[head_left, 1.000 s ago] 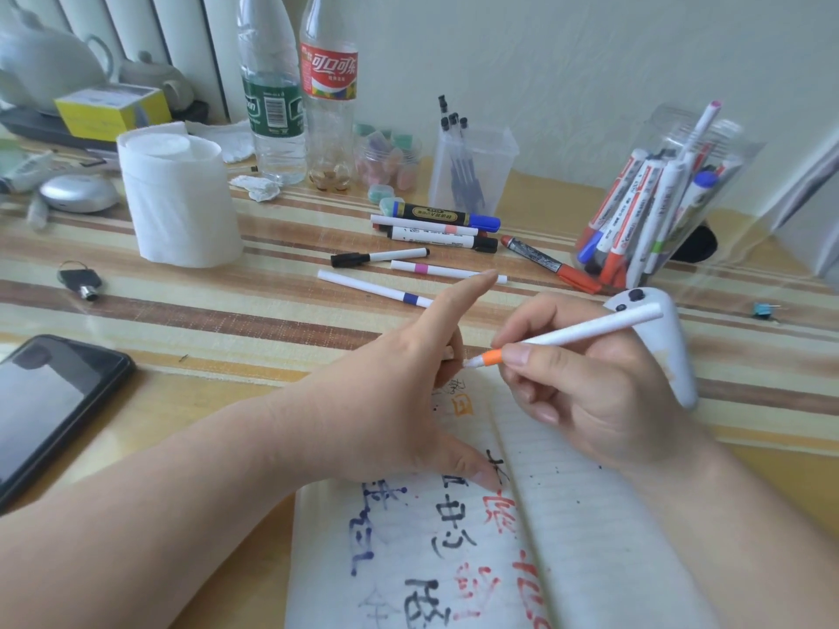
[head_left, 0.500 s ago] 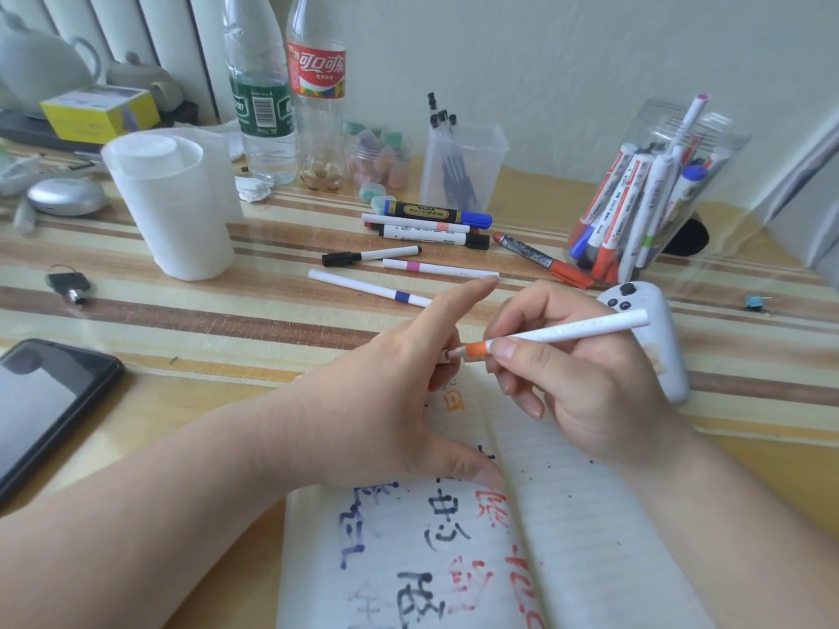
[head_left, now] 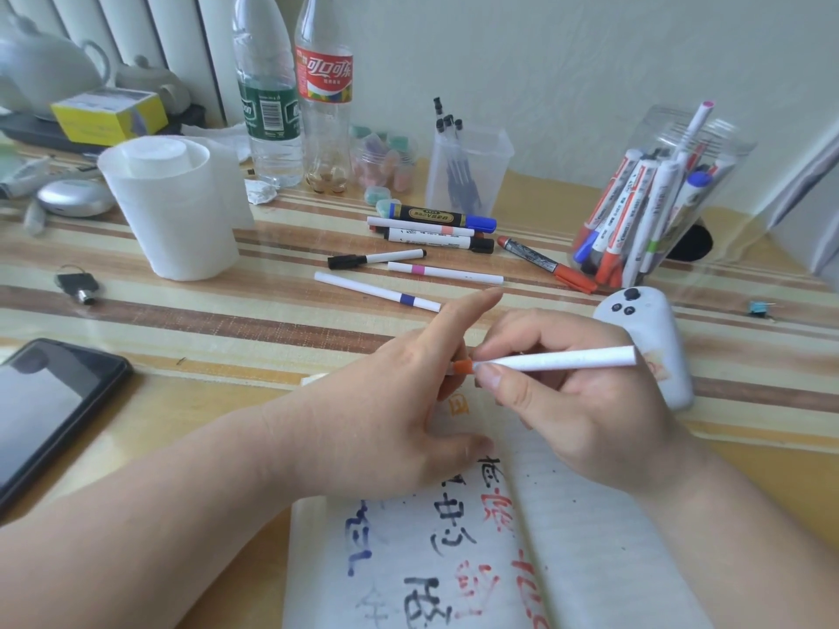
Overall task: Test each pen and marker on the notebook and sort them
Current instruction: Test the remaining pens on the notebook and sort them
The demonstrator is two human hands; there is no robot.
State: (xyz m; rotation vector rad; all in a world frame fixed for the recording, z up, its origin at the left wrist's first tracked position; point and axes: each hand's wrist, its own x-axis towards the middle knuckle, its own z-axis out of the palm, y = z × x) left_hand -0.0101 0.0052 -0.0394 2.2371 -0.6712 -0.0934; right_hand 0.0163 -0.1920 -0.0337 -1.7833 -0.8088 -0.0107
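My right hand (head_left: pixel 590 401) grips a white pen with an orange band (head_left: pixel 558 360) and holds it level above the open notebook (head_left: pixel 613 560). The notebook's left page carries black, blue, red and orange test marks. My left hand (head_left: pixel 390 424) meets the pen's tip end. Its index finger points straight out, its thumb rests on the page, and its other fingers curl around the tip and hide it. Beyond the hands, several pens and markers lie loose: one with a blue band (head_left: pixel 377 290), one with a pink band (head_left: pixel 445 272) and a red marker (head_left: pixel 545 264).
A clear jar of markers (head_left: pixel 658 197) leans at the back right, and a clear cup with black pens (head_left: pixel 467 170) stands behind the loose ones. A white controller (head_left: pixel 658 347) lies right of my hand. A phone (head_left: pixel 45 401), a key (head_left: pixel 77 283), a tissue roll (head_left: pixel 172 211) and bottles (head_left: pixel 268 93) occupy the left.
My right hand has pushed the pen leftward, and its tip, bare a second ago, now sits inside my left hand's curled fingers. The pen lies flatter than before.
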